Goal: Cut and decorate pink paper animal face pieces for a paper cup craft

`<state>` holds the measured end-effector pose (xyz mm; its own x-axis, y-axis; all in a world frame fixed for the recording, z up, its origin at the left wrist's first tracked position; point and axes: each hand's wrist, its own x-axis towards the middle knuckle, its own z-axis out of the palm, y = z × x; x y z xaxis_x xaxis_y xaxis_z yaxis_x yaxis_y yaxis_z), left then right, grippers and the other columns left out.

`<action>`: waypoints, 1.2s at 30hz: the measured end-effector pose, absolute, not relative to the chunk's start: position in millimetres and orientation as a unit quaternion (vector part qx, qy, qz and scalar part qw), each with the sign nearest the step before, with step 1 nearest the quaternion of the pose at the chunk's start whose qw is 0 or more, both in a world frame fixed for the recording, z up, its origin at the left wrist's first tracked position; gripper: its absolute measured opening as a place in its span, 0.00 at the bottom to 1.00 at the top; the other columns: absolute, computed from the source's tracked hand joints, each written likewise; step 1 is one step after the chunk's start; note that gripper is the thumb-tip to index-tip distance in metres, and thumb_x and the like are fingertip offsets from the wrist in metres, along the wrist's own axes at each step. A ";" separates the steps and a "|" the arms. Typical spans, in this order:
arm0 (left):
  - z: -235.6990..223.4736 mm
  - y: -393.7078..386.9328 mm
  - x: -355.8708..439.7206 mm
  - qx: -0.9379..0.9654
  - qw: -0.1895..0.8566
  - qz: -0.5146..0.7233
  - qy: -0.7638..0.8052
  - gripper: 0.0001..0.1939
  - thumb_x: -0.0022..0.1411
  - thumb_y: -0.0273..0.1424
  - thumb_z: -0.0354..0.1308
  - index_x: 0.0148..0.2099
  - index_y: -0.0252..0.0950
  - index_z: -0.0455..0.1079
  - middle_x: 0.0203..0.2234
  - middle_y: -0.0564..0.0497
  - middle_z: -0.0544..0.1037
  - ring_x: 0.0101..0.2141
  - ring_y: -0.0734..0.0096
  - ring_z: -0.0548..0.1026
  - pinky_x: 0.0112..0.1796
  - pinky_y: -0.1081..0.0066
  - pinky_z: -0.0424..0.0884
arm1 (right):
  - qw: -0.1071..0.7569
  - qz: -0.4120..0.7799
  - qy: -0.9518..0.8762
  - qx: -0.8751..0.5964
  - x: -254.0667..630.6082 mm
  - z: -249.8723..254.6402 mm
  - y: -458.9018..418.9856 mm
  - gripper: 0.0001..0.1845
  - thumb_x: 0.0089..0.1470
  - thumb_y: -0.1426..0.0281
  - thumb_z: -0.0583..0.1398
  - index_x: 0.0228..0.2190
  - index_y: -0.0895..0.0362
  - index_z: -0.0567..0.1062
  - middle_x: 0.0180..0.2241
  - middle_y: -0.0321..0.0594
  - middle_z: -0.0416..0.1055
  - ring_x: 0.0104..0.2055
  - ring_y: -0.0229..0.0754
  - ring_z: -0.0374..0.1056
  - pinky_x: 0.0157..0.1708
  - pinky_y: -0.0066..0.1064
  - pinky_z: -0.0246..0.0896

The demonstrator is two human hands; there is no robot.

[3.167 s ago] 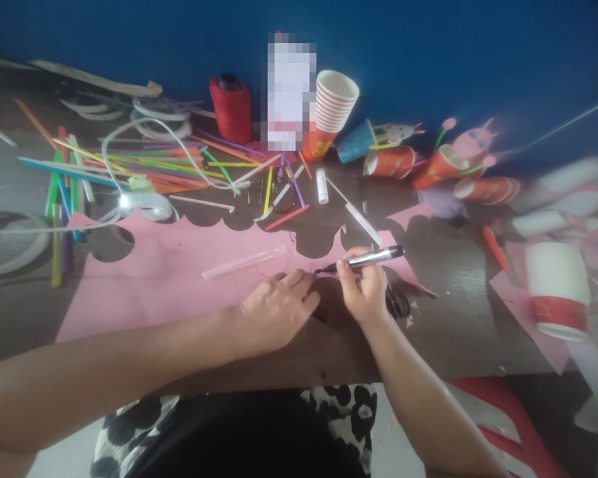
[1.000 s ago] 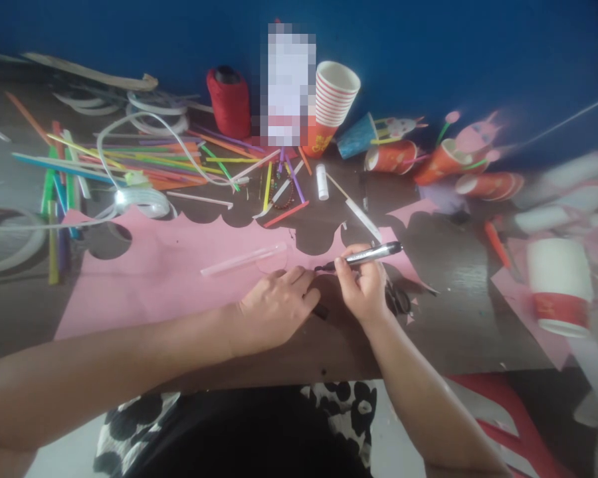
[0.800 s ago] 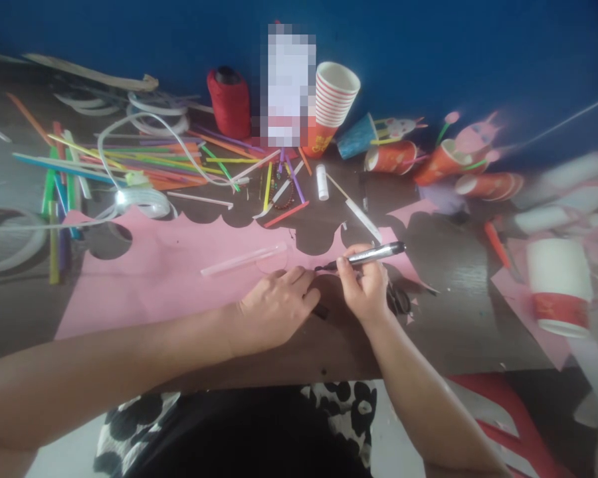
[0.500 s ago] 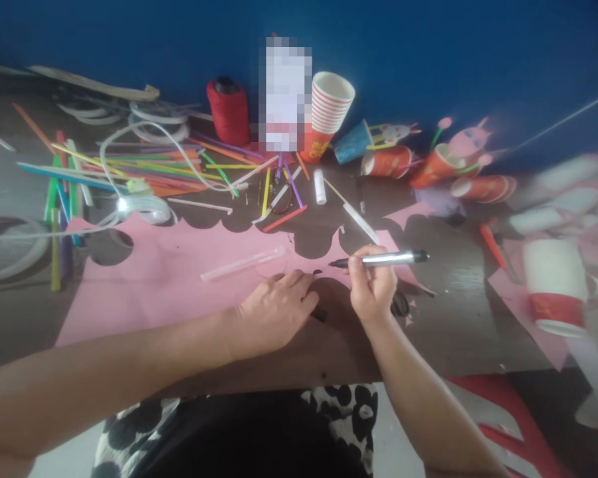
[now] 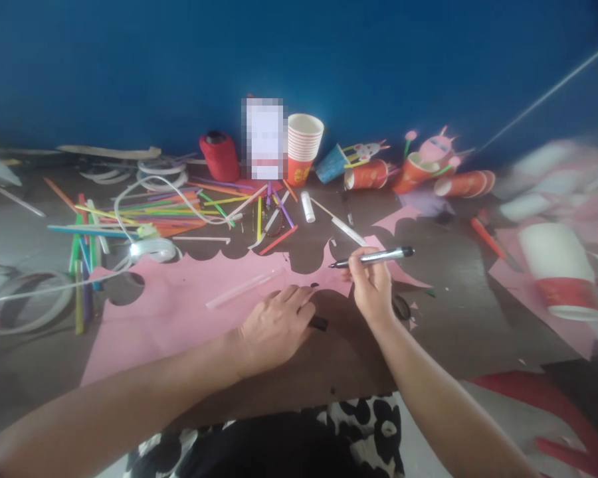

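The left hand (image 5: 278, 322) lies palm down, its forearm (image 5: 154, 392) stretched across from one side. The right hand (image 5: 373, 289) curls in a pinch nearby.

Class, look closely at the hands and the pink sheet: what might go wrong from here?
1. The right hand holds a black-and-silver marker with its dark tip exposed over the pink sheet, so a slip could leave a stray line.
2. A black mark sits by the left hand's fingertips; if it is wet ink, it may smear.
3. The narrow strip between two curved cut-outs might bend or tear under pressure.
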<state>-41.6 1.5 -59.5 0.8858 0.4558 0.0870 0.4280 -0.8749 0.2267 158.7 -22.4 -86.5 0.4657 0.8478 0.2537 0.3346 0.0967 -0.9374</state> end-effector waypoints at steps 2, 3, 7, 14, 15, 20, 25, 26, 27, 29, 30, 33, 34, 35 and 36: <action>-57.5 0.8 -41.7 0.966 0.094 0.067 0.230 0.11 0.61 0.32 0.53 0.44 0.33 0.67 0.51 0.42 0.68 0.48 0.57 0.68 0.40 0.59 0.73 | 0.573 0.233 -0.459 -0.638 158.9 -86.4 -22.1 0.09 0.57 0.63 0.56 0.34 0.56 0.67 0.24 0.32 0.66 0.25 0.35 0.68 0.27 0.29 0.68; -56.8 0.6 -41.7 0.967 0.091 0.067 0.230 0.10 0.61 0.32 0.53 0.44 0.33 0.67 0.51 0.42 0.68 0.48 0.57 0.68 0.40 0.60 0.73 | 0.572 0.237 -0.456 -0.639 158.9 -86.1 -22.1 0.09 0.57 0.62 0.56 0.33 0.56 0.67 0.24 0.32 0.66 0.25 0.35 0.68 0.27 0.29 0.68; -56.1 -0.2 -41.7 0.967 0.082 0.062 0.234 0.08 0.59 0.31 0.55 0.41 0.33 0.67 0.48 0.41 0.69 0.47 0.57 0.69 0.41 0.59 0.72 | 0.572 0.255 -0.443 -0.641 158.9 -84.3 -22.2 0.11 0.56 0.61 0.56 0.32 0.56 0.66 0.23 0.32 0.66 0.25 0.35 0.69 0.27 0.29 0.67; -58.9 -0.5 -42.0 0.965 0.085 0.054 0.242 0.10 0.58 0.30 0.55 0.42 0.32 0.68 0.44 0.42 0.72 0.46 0.57 0.70 0.43 0.58 0.71 | 0.571 0.271 -0.430 -0.645 160.0 -82.2 -22.8 0.12 0.55 0.60 0.57 0.33 0.56 0.66 0.24 0.34 0.67 0.26 0.37 0.69 0.27 0.29 0.67; -59.4 -0.6 -42.3 0.965 0.082 0.058 0.242 0.11 0.59 0.30 0.55 0.43 0.31 0.67 0.44 0.42 0.71 0.46 0.56 0.70 0.44 0.58 0.71 | 0.572 0.273 -0.428 -0.644 160.2 -82.4 -22.9 0.12 0.55 0.59 0.57 0.33 0.56 0.66 0.23 0.34 0.67 0.26 0.37 0.69 0.26 0.29 0.67; -59.7 1.0 -43.6 0.963 0.057 0.079 0.250 0.15 0.60 0.33 0.54 0.46 0.30 0.67 0.49 0.39 0.70 0.48 0.54 0.69 0.45 0.57 0.70 | 0.580 0.282 -0.417 -0.640 160.7 -82.4 -22.5 0.13 0.54 0.59 0.58 0.33 0.56 0.67 0.22 0.34 0.67 0.25 0.37 0.68 0.26 0.30 0.67; -56.1 0.0 -46.1 0.968 0.072 0.105 0.217 0.12 0.62 0.32 0.52 0.44 0.30 0.68 0.48 0.40 0.71 0.48 0.56 0.69 0.45 0.60 0.70 | 0.581 0.290 -0.409 -0.641 160.1 -78.9 -21.4 0.14 0.54 0.58 0.58 0.32 0.57 0.66 0.22 0.33 0.66 0.23 0.36 0.67 0.25 0.29 0.67; -56.0 -1.5 -46.3 0.972 0.082 0.112 0.191 0.12 0.62 0.31 0.51 0.45 0.30 0.68 0.48 0.41 0.71 0.48 0.58 0.69 0.46 0.61 0.69 | 0.583 0.295 -0.406 -0.640 159.8 -78.3 -21.2 0.14 0.53 0.58 0.58 0.32 0.57 0.66 0.22 0.33 0.66 0.23 0.36 0.67 0.24 0.29 0.66; -56.2 -3.3 -46.2 0.975 0.091 0.117 0.164 0.13 0.62 0.31 0.51 0.46 0.29 0.67 0.48 0.42 0.70 0.49 0.59 0.68 0.47 0.62 0.69 | 0.584 0.301 -0.403 -0.638 159.5 -77.9 -20.9 0.15 0.53 0.57 0.58 0.32 0.57 0.66 0.22 0.33 0.66 0.23 0.36 0.67 0.24 0.29 0.66; -57.4 -7.5 -44.5 0.981 0.097 0.113 0.123 0.16 0.61 0.32 0.51 0.48 0.28 0.66 0.51 0.41 0.69 0.51 0.58 0.66 0.50 0.62 0.67 | 0.582 0.314 -0.402 -0.633 158.9 -77.9 -20.7 0.15 0.53 0.57 0.58 0.32 0.57 0.66 0.21 0.33 0.66 0.22 0.35 0.66 0.23 0.28 0.66; -58.1 -9.6 -42.9 0.983 0.093 0.106 0.116 0.17 0.61 0.33 0.52 0.49 0.27 0.66 0.52 0.39 0.68 0.53 0.56 0.65 0.51 0.62 0.66 | 0.580 0.318 -0.405 -0.631 158.5 -78.3 -20.7 0.15 0.54 0.57 0.58 0.32 0.57 0.66 0.21 0.32 0.65 0.21 0.35 0.66 0.23 0.28 0.66; -58.8 -13.9 -37.4 0.987 0.072 0.080 0.122 0.19 0.60 0.33 0.53 0.50 0.26 0.65 0.55 0.36 0.65 0.55 0.53 0.62 0.52 0.60 0.64 | 0.581 0.309 -0.414 -0.629 157.4 -80.3 -21.3 0.15 0.54 0.57 0.57 0.32 0.57 0.66 0.21 0.32 0.65 0.21 0.34 0.65 0.23 0.28 0.66; -58.5 -14.5 -35.8 0.988 0.065 0.069 0.125 0.19 0.60 0.32 0.53 0.51 0.26 0.65 0.55 0.35 0.64 0.56 0.53 0.61 0.52 0.59 0.63 | 0.581 0.303 -0.415 -0.631 157.0 -80.8 -21.7 0.15 0.54 0.57 0.57 0.32 0.57 0.66 0.22 0.32 0.65 0.21 0.34 0.65 0.23 0.28 0.66; -58.0 -14.5 -34.5 0.989 0.058 0.057 0.127 0.19 0.60 0.32 0.53 0.51 0.26 0.65 0.55 0.34 0.64 0.56 0.52 0.61 0.52 0.58 0.63 | 0.578 0.297 -0.417 -0.635 156.6 -81.1 -22.1 0.14 0.54 0.57 0.57 0.32 0.57 0.66 0.22 0.32 0.65 0.21 0.34 0.65 0.23 0.28 0.67; -57.3 -14.0 -33.5 0.990 0.050 0.045 0.125 0.19 0.60 0.32 0.52 0.50 0.25 0.65 0.55 0.33 0.63 0.56 0.51 0.61 0.52 0.57 0.62 | 0.574 0.292 -0.420 -0.640 156.2 -81.1 -22.5 0.14 0.54 0.58 0.57 0.32 0.57 0.66 0.22 0.33 0.66 0.21 0.34 0.65 0.24 0.28 0.67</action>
<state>-33.5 -14.0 -57.3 0.9648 0.2513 0.0774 0.2422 -0.9639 0.1103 156.2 -22.5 -81.1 0.4771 0.8723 0.1073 0.2015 0.0103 -0.9794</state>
